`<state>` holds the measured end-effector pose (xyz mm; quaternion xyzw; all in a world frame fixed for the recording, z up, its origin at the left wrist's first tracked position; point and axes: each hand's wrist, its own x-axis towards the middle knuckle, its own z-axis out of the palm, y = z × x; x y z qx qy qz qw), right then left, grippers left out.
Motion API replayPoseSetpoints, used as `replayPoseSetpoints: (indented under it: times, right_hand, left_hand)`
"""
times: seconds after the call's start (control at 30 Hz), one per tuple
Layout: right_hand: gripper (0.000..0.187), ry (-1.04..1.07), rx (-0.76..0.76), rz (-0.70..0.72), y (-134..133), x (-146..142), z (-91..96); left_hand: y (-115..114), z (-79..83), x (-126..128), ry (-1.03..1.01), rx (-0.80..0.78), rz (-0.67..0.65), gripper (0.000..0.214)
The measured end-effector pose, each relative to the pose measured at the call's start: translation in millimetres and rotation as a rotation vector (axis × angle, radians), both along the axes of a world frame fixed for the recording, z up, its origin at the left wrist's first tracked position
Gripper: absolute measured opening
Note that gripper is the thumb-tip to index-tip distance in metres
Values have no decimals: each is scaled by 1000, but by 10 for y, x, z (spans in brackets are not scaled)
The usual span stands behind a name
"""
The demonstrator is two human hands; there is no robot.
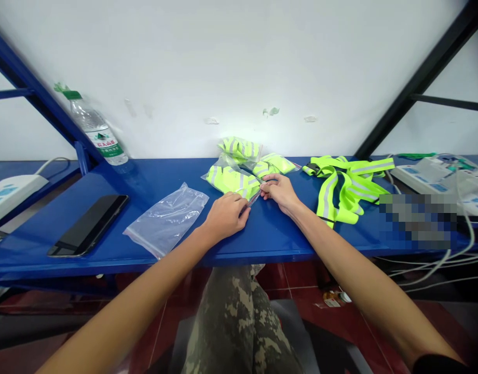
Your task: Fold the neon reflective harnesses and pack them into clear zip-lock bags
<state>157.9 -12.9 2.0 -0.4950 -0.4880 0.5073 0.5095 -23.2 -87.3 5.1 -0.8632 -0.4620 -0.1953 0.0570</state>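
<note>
In the head view, a clear zip bag (233,182) with a folded yellow-green reflective strap inside lies on the blue table. My left hand (228,215) rests on the near edge of this bag, fingers closed on it. With thumb and fingers pinched, my right hand (278,191) grips the bag's right end near its opening. Two more bagged reflective straps, one at the back (241,149) and one at the right (275,164), lie just behind. Left of my hands is a flat clear zip bag (168,218). Loose reflective straps (340,187) lie in a heap to the right.
A black phone (89,226) lies on the blue table (145,174) at the left. A water bottle (98,130) leans by the wall and the blue frame. Power strips (429,176) with white cables sit at the right, beside a blurred patch. Camouflage-clad legs are below.
</note>
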Motion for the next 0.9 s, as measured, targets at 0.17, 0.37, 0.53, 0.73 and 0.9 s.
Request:
replayPoseSetpoints:
  times: [0.17,0.37,0.53,0.73,0.9]
  right_hand:
    - [25,44,-26,-23,-8,-27,24]
    - [27,64,-31,-61,-19,-64,34]
    - [26,68,-41,-36,-30,-37,50]
    - [36,76,-81,25,-52,-4,94]
    - [39,41,-30,74,-71,6,106]
  left_hand:
    - [-55,27,-6,50,-28,8,25]
    - [-65,32,-18,77,-23,-41,26]
    - [-66,52,-13,112,3,-74,26]
    - [-137,95,3,243,42,-112,26]
    - [-189,20,-4,179,97,-87,29]
